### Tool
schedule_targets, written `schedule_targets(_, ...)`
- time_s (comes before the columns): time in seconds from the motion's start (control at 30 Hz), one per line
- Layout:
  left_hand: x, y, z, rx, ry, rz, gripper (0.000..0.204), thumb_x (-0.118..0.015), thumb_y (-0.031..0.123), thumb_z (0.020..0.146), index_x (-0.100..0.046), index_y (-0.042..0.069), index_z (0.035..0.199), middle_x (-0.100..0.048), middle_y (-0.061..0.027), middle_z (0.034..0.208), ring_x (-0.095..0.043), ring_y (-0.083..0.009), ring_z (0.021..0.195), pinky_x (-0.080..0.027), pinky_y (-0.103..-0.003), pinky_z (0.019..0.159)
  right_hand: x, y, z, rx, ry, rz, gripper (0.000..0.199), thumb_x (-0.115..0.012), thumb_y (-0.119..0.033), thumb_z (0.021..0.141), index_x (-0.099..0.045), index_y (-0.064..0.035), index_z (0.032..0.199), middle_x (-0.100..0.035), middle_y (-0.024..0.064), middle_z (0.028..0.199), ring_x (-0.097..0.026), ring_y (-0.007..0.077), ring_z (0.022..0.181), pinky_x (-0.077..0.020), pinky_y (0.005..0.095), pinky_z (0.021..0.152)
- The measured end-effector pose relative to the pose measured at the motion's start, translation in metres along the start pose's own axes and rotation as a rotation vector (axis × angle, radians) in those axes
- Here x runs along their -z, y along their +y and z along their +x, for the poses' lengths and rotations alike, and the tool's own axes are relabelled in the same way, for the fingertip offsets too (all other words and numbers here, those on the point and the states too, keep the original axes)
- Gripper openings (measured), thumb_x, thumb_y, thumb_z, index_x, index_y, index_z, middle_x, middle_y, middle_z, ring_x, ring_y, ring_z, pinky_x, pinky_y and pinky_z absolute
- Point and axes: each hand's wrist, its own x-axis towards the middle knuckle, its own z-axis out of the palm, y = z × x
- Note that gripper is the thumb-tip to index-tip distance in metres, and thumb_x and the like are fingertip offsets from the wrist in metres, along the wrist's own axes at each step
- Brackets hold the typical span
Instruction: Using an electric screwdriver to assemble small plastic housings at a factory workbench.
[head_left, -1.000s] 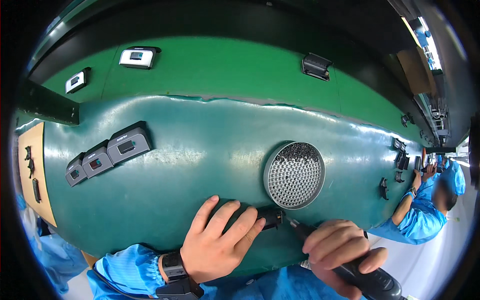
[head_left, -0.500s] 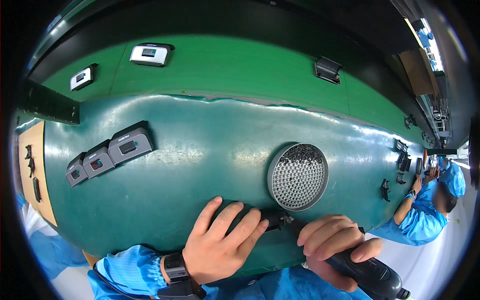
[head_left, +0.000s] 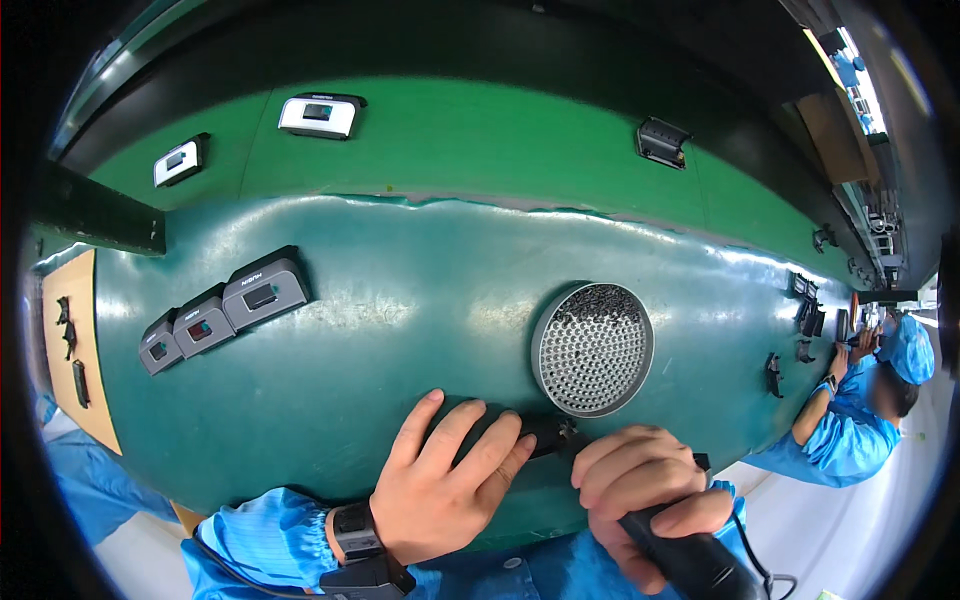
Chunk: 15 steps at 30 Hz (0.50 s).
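Observation:
My left hand [head_left: 445, 485] rests palm down on a black plastic part [head_left: 546, 436], with its fingers curved over it and holding it to the table. Most of that part is hidden under the fingers; only its right end shows. In my right hand [head_left: 640, 485] is a black electric screwdriver [head_left: 695, 560], gripped round its body with a cable trailing behind. The hand is close to the part's right end, but I cannot tell whether the bit touches it. Just beyond stands a round metal dish [head_left: 537, 362] with a perforated plate and small dark screws heaped at its far side.
Three grey housings [head_left: 265, 288] stand in a row at the left. White-faced housings [head_left: 321, 116] and an opened black case [head_left: 662, 143] lie on the green belt [head_left: 500, 140]. Black parts [head_left: 773, 375] lie at the right, near a co-worker in blue [head_left: 850, 430]. Cardboard [head_left: 90, 340] holds more parts.
My right hand and the screwdriver have moved a little left, and the tool's rear end has swung left and down. My left hand stays on the black part.

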Motion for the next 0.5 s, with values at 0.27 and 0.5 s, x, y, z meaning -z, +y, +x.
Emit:
schedule_targets(0.27, 0.014, 0.006, 0.006, -0.022, -0.022, 0.009, 0.034, -0.068, 0.019, 0.081, -0.078, 0.019, 0.114, -0.064, -0.0044, 0.121, -0.059, -0.0285, 0.111, -0.045, -0.054, 0.103, 0.023, -0.02, 0.022, 0.115, 0.369, 0.036, 0.053, -0.067, -0.051, 0.096, -0.045, -0.0128, 0.125, -0.062, 0.0131, 0.08, -0.064, 0.0278, 0.061, -0.0557, 0.0464, 0.052)
schedule_targets(0.5, 0.004, 0.0, 0.008, 0.021, 0.043, -0.127, 0.074, -0.085, 0.025, 0.066, -0.06, 0.01, 0.134, -0.062, -0.0179, 0.125, -0.061, -0.0353, 0.11, -0.049, -0.056, 0.098, 0.053, 0.013, 0.021, 0.026, 0.361, -0.036, 0.06, -0.057, -0.062, 0.097, -0.039, -0.015, 0.129, -0.058, 0.0128, 0.082, -0.061, 0.0261, 0.06, -0.0537, 0.0418, 0.05)
